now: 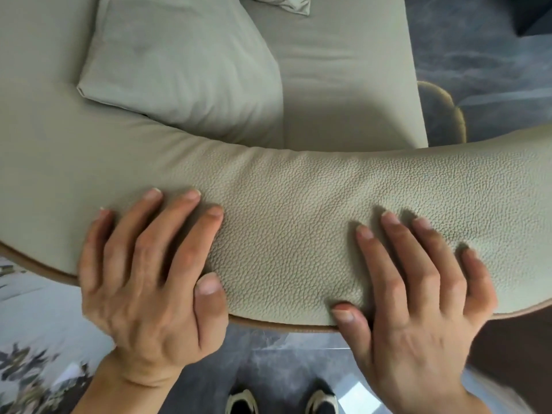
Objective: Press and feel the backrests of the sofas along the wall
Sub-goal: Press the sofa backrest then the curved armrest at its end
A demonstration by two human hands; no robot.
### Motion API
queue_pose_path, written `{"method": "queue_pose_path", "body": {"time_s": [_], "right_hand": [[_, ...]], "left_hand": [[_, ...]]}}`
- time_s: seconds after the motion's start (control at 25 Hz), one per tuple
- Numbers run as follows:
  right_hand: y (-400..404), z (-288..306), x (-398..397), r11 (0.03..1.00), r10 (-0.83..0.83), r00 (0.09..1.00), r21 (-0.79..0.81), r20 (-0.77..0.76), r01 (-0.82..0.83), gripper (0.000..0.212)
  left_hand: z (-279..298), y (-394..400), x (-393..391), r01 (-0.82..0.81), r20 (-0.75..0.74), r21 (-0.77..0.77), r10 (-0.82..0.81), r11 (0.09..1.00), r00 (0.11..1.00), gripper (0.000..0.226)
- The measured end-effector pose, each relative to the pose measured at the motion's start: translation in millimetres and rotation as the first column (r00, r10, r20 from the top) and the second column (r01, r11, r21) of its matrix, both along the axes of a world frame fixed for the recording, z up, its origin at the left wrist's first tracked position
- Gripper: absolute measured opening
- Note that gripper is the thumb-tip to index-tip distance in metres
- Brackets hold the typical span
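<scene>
A pale green sofa backrest (286, 210) with pebbled leather and a brown piped edge runs across the middle of the head view. My left hand (149, 282) lies flat on its top at the left, fingers spread, thumb on the near edge. At the right, my right hand (418, 294) rests palm down with fingers apart, fingertips dimpling the leather. Neither hand holds anything.
Beyond the backrest lies the sofa seat (343, 85) with a matching cushion (179, 64) on it. Dark grey marbled floor (484, 55) shows at the right and below. My two shoes (283, 401) stand on the floor behind the sofa. A patterned rug (30, 369) sits at lower left.
</scene>
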State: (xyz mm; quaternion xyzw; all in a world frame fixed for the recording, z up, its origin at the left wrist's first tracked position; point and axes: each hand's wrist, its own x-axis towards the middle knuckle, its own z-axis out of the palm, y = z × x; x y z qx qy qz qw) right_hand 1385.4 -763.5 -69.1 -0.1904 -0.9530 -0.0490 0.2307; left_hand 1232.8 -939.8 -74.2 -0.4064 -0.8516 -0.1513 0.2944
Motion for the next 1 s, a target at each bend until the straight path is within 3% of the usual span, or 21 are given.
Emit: {"method": "queue_pose_path", "body": {"time_s": [0.72,0.92,1.0], "right_hand": [[72,-2,-103,0.999,-0.038,0.994,-0.020,-0.098,0.037,0.061],[70,2,-101,0.999,-0.045,0.997,-0.032,-0.062,0.043,0.060],[68,7,-98,0.997,-0.039,0.999,-0.067,-0.006,0.039,0.061]], "left_hand": [[4,75,-99,-0.038,-0.047,-0.040,0.036,0.998,0.998,0.063],[9,72,-95,-0.063,-0.003,-0.102,0.063,0.993,0.998,0.064],[15,71,-90,-0.075,0.079,-0.160,0.088,0.984,0.993,0.062]]}}
